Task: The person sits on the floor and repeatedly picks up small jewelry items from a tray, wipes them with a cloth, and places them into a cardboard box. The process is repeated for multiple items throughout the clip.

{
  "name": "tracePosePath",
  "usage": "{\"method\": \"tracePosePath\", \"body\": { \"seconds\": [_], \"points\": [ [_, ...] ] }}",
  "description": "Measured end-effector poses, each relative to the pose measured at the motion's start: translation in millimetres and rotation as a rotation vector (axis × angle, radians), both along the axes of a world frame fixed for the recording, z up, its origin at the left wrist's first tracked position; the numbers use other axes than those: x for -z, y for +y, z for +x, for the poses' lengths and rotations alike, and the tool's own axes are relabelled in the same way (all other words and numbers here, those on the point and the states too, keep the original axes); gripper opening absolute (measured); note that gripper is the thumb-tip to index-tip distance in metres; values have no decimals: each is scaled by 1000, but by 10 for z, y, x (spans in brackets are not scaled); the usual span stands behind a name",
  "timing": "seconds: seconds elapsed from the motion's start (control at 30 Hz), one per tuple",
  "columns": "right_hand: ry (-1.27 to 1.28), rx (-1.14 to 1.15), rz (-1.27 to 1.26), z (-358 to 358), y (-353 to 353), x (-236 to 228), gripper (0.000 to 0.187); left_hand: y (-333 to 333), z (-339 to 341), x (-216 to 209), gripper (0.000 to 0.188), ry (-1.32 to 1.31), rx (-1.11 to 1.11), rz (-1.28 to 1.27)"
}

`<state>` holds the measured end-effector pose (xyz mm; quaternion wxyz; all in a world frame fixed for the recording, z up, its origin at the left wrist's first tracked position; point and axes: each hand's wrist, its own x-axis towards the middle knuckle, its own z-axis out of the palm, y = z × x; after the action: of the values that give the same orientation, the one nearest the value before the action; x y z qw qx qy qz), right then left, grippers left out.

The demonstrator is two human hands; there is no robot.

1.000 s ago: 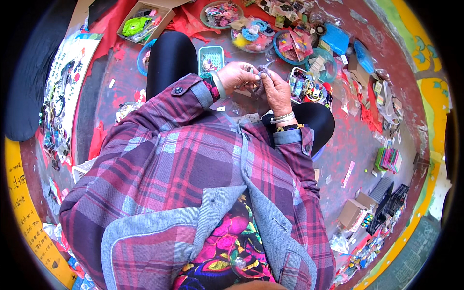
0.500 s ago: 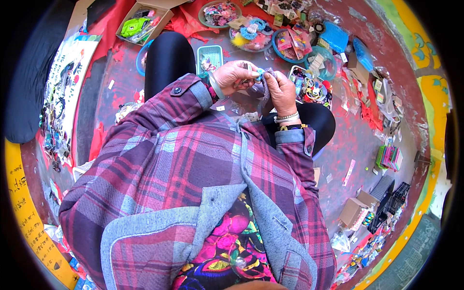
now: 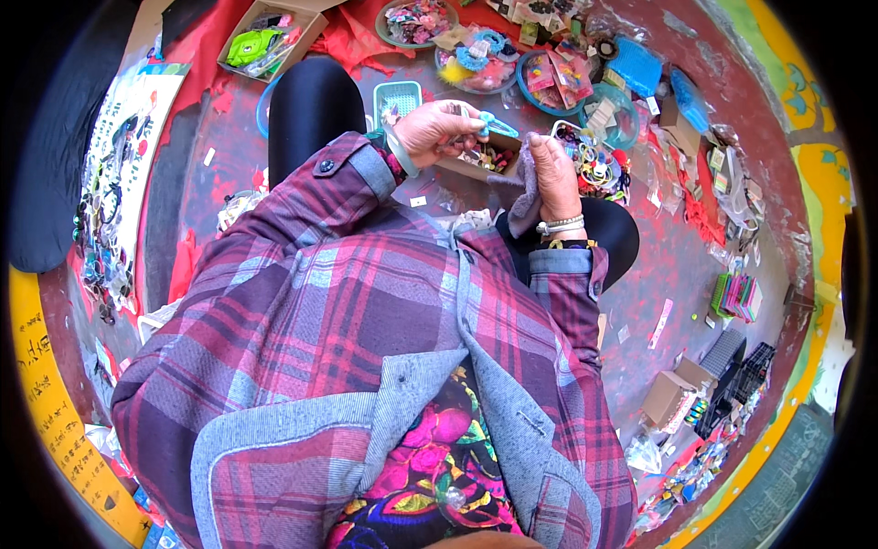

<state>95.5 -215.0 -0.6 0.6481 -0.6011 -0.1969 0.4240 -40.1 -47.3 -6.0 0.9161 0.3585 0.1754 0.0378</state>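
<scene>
My left hand (image 3: 430, 134) pinches a light blue hair clip (image 3: 499, 126) by one end, its long loop pointing to the right. To its right, my right hand (image 3: 556, 183) is closed on a greyish-purple cloth (image 3: 525, 203), which hangs down from the fingers toward my knee. Clip and cloth are apart. Below the clip, between my hands, a small cardboard box (image 3: 465, 168) holds small colourful pieces, partly hidden by the left hand and the cloth.
Beyond my knees stand a pale green basket (image 3: 399, 89), round bowls of hair accessories (image 3: 416, 22), and a cardboard box with a bright green item (image 3: 251, 46). Colourful hair ties (image 3: 594, 169) lie by my right knee. A white board with accessories (image 3: 137, 137) is at left.
My hands have moved apart, the left slightly leftward with the hair clip, the right rightward and down with the cloth. The clip and the small box now show between them.
</scene>
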Motion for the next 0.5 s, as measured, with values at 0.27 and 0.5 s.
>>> {"method": "tracePosePath", "body": {
  "seconds": [0.27, 0.5],
  "points": [
    [98, 99, 71, 0, 16, -18, 13, 3, -3, 42, 20, 111, 58, 52],
    [-40, 155, -177, 125, 60, 327, 20, 126, -33, 119, 33, 7, 89, -131]
  ]
}}
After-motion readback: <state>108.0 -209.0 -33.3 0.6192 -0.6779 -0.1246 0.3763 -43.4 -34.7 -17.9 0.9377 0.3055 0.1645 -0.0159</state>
